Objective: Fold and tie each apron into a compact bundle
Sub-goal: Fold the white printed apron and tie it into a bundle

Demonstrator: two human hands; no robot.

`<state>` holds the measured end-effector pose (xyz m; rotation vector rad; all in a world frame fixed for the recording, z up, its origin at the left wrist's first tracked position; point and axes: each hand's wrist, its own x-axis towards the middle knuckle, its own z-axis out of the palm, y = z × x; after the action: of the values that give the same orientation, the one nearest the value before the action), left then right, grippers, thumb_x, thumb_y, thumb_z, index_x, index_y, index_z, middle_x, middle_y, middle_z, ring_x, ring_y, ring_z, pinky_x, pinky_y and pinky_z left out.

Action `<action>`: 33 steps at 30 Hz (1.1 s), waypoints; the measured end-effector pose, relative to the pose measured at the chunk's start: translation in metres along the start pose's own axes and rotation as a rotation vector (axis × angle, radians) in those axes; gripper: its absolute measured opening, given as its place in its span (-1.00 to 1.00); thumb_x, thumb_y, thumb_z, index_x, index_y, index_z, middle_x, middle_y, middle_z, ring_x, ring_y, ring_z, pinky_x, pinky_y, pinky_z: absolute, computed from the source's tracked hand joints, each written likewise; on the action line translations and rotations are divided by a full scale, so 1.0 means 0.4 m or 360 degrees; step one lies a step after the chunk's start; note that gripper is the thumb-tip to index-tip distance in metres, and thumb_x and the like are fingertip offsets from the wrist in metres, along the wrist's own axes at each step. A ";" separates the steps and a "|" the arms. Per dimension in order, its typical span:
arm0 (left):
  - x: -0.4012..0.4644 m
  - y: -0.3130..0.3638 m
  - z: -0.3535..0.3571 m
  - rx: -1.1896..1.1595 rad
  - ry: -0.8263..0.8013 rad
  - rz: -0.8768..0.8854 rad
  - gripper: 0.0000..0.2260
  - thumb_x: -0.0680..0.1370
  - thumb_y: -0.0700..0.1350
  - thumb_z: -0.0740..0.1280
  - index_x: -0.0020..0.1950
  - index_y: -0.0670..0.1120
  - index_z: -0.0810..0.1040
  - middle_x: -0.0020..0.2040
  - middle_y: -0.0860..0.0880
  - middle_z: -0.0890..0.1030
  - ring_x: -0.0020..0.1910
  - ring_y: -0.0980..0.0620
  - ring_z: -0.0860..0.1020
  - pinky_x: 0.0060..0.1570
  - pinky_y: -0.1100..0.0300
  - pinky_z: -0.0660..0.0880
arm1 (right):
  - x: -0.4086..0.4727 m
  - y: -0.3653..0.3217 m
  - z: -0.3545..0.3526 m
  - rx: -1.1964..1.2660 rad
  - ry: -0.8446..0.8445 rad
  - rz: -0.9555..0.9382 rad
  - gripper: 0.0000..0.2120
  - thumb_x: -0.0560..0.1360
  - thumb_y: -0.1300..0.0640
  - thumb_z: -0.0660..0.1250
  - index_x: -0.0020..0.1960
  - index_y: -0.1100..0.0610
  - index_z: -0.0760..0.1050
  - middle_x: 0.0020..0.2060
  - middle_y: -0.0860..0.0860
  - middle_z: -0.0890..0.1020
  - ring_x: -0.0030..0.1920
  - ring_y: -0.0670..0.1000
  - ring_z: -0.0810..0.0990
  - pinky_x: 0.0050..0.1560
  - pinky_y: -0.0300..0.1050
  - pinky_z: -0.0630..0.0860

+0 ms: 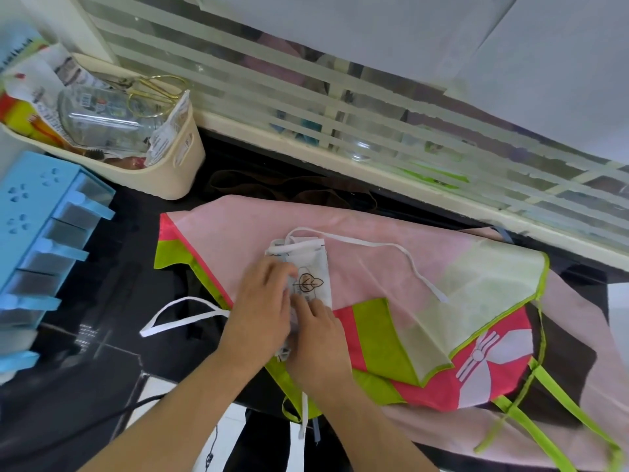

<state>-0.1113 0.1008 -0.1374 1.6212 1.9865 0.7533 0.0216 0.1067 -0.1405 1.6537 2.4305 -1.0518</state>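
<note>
Aprons on the black glossy counter [102, 335]: both hands working the small white one.

Pink apron [357, 233] lies spread flat, thin matte fabric with lime-green and coral panels, lime binding and ties trailing off the near edge. White apron [311, 264] sits on top of it, folded into a narrow rectangular packet, brown leaf print facing up, flat white tape straps [408, 257] looping out left and right. Left hand [262, 311] and right hand [316, 338] touch side by side at the packet's near end, fingers curled, pinching its folds. Cream plastic bin [177, 165] of clutter and blue plastic rack [41, 233] stand far left.
</note>
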 end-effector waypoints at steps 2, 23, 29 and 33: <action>-0.024 -0.008 0.016 -0.0121 -0.0376 -0.0042 -0.64 0.57 -0.29 0.36 0.31 0.04 0.51 0.22 0.12 0.37 0.11 0.16 0.52 0.12 0.29 0.55 | 0.008 0.010 -0.014 0.0239 -0.0015 0.0070 -0.45 0.38 0.18 0.26 0.38 0.02 0.44 0.11 -0.04 0.57 0.09 0.05 0.56 0.05 0.00 0.55; -0.020 -0.039 0.024 -0.0326 -0.0568 -0.0233 -0.48 0.49 -0.26 0.49 0.35 0.13 0.47 0.11 0.20 0.47 0.08 0.19 0.50 0.09 0.29 0.52 | 0.073 0.067 -0.118 0.0682 -0.0165 0.0566 -0.88 0.52 0.04 0.43 0.01 0.04 0.59 -0.14 -0.06 0.69 -0.11 -0.03 0.67 -0.03 0.02 0.66; -0.085 0.047 -0.054 -0.0340 0.0075 -0.0562 -0.76 0.48 0.09 0.53 -0.14 0.05 0.49 -0.23 0.10 0.54 -0.22 0.10 0.53 -0.25 0.28 0.47 | 0.014 0.104 -0.219 0.1008 -0.0049 0.0635 -0.86 0.53 0.21 0.43 -0.03 -0.02 0.58 -0.15 -0.07 0.75 -0.16 -0.09 0.73 -0.11 -0.05 0.70; -0.094 0.140 -0.074 -0.0354 -0.0454 -0.1095 -0.32 0.50 0.47 0.25 -0.30 -0.16 0.57 -0.43 -0.03 0.62 -0.43 -0.04 0.60 -0.30 0.09 0.55 | -0.048 0.114 -0.333 0.1137 -0.0013 0.0563 -0.90 0.55 0.23 0.44 -0.08 0.13 0.52 -0.15 0.09 0.74 -0.11 0.18 0.72 -0.08 0.17 0.66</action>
<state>-0.0826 0.0690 -0.0774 0.7748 1.9714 0.4212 0.1135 0.1718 -0.0540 2.1179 1.7263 -1.9735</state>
